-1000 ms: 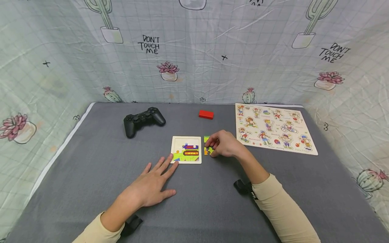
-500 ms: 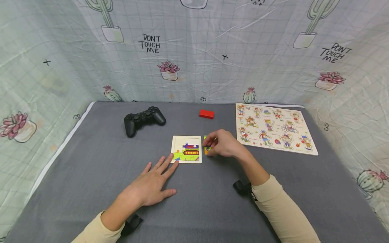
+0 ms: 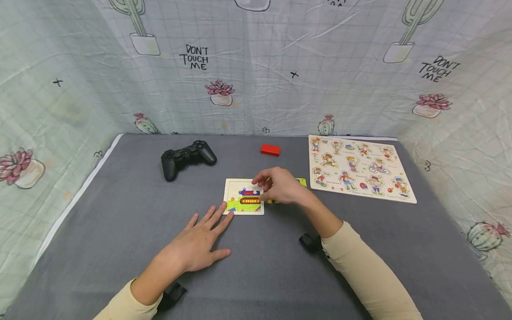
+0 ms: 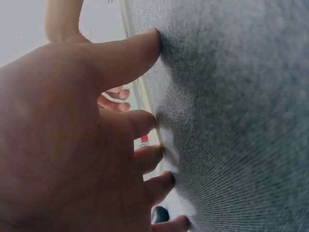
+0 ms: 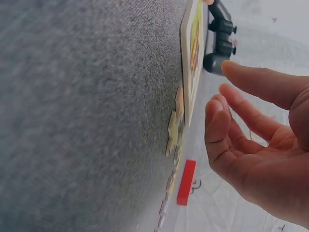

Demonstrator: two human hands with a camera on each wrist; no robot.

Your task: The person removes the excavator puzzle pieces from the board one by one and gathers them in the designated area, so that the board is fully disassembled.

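A small square jigsaw board [image 3: 234, 181] with a pale frame lies mid-table; a purple and yellow tracked vehicle on green fills its lower part. My left hand [image 3: 196, 249] lies spread on the cloth, two fingertips at the board's lower left corner. Over the board's right edge hovers my right hand [image 3: 282, 186], fingers loosely bent. In the right wrist view, thumb [image 5: 256, 82] and forefinger stand apart with nothing visible between them. Loose puzzle pieces [image 3: 302, 182] lie right of the board, partly hidden under that hand; more loose pieces [image 5: 172, 133] show edge-on in the right wrist view.
A black game controller [image 3: 188, 158] lies at the back left of the grey cloth [image 3: 256, 275]. A red block [image 3: 270, 150] sits behind the board. At the back right is a large picture board [image 3: 362, 169] with figures. Patterned curtain [image 3: 256, 66] encloses the back and sides.
My right hand has moved left from the loose pieces to over the board's right edge, uncovering pieces on its right. The left hand has stayed in place.
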